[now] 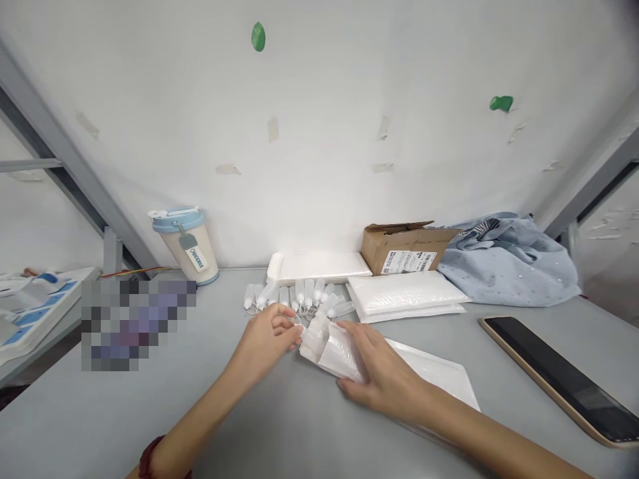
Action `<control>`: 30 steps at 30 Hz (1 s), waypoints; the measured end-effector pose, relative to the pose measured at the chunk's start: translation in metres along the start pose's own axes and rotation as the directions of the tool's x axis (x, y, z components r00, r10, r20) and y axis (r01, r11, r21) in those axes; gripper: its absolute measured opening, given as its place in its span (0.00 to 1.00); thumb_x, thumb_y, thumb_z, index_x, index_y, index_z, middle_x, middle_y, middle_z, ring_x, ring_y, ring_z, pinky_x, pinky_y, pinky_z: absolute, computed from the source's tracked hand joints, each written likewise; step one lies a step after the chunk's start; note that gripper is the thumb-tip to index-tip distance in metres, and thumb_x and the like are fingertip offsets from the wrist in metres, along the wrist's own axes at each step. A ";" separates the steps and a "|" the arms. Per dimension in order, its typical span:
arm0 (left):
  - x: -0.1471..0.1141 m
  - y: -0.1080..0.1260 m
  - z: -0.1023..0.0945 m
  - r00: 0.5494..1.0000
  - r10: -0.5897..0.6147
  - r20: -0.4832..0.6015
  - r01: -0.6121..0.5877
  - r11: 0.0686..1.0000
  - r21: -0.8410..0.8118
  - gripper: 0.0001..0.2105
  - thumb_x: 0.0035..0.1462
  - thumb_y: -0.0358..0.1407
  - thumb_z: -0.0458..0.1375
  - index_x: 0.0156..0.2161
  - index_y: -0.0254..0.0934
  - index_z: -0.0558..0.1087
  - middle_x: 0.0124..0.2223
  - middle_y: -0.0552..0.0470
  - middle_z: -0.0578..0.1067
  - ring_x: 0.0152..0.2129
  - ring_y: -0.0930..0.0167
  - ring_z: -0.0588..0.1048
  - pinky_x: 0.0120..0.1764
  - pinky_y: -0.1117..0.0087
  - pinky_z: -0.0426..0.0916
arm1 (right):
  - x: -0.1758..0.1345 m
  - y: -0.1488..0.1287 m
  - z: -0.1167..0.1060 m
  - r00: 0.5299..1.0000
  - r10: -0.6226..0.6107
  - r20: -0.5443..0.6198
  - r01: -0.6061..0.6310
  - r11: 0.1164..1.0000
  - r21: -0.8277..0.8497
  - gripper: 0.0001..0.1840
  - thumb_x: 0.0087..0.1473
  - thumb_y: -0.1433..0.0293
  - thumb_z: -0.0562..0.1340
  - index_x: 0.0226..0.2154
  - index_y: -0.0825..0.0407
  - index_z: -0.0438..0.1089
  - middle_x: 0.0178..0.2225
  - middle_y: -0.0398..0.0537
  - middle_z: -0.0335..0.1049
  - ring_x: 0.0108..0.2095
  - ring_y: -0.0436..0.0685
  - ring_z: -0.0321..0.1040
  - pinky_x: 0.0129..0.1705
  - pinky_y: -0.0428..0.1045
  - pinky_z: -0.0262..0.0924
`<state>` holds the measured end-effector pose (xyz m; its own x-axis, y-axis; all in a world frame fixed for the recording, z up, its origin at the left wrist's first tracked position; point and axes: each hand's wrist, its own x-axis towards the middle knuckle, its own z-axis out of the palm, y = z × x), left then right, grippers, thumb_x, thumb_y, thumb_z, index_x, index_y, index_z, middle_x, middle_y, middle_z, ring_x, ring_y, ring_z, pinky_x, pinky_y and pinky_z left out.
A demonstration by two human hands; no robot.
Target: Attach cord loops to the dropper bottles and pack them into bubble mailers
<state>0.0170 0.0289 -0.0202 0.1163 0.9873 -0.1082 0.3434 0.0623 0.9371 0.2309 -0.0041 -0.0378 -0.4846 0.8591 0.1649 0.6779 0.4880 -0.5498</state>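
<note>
My right hand point(374, 369) is wrapped around a white bubble mailer point(344, 352), whose open end points up and left. At that open end, my left hand point(272, 339) is closed in a pinch on a small translucent squeeze bottle point(317, 327). Part of this bottle is hidden by the fingers and the mailer. Just beyond both hands lies a cluster of similar squeeze bottles point(299, 293) with white caps and thin loops. Another flat white mailer point(439, 372) lies under my right hand and forearm.
Stacked white mailers point(319, 266) lie along the wall, with more mailers point(409, 296) before a cardboard box point(407, 249). Blue cloth point(509, 266) is bunched at the back right. A phone point(559, 379) lies right; a cream-and-blue tumbler point(192, 249) stands left, near a power strip point(40, 313).
</note>
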 end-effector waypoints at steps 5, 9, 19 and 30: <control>-0.002 -0.004 0.006 0.997 0.072 0.007 -0.072 0.966 0.247 0.10 0.50 0.41 0.53 0.28 0.36 0.71 0.23 0.54 0.73 0.21 0.69 0.71 0.25 0.71 0.62 | -0.001 0.002 0.003 0.999 -0.029 -0.012 0.029 0.999 -0.017 0.36 0.43 0.72 0.59 0.55 0.55 0.49 0.51 0.57 0.58 0.51 0.63 0.55 0.51 0.57 0.53; -0.004 -0.004 0.008 0.980 0.199 -0.018 -0.175 0.896 0.407 0.12 0.52 0.41 0.51 0.29 0.40 0.75 0.28 0.53 0.76 0.26 0.67 0.71 0.30 0.70 0.61 | -0.002 0.002 0.003 0.999 -0.048 -0.019 0.047 0.998 -0.045 0.34 0.43 0.73 0.59 0.55 0.55 0.50 0.51 0.56 0.58 0.51 0.62 0.55 0.51 0.57 0.54; -0.014 -0.002 0.020 0.928 0.326 0.179 -0.349 0.595 0.724 0.14 0.60 0.35 0.47 0.30 0.38 0.73 0.26 0.48 0.72 0.29 0.64 0.69 0.31 0.68 0.60 | -0.003 0.003 0.006 0.993 -0.113 -0.043 0.110 0.991 -0.071 0.34 0.45 0.74 0.58 0.55 0.54 0.49 0.51 0.56 0.58 0.51 0.62 0.55 0.51 0.57 0.54; -0.019 0.003 0.027 0.909 0.280 0.308 -0.383 0.851 0.358 0.13 0.57 0.30 0.45 0.34 0.37 0.73 0.30 0.51 0.75 0.29 0.69 0.71 0.33 0.71 0.64 | -0.003 0.005 0.009 0.991 -0.130 -0.044 0.125 0.988 -0.092 0.34 0.45 0.75 0.57 0.55 0.53 0.47 0.52 0.55 0.57 0.51 0.62 0.55 0.51 0.57 0.53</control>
<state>0.0410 0.0066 -0.0243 0.4889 0.8702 0.0618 0.5815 -0.3778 0.7205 0.2309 -0.0058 -0.0479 -0.5434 0.7945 0.2711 0.6596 0.6039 -0.4475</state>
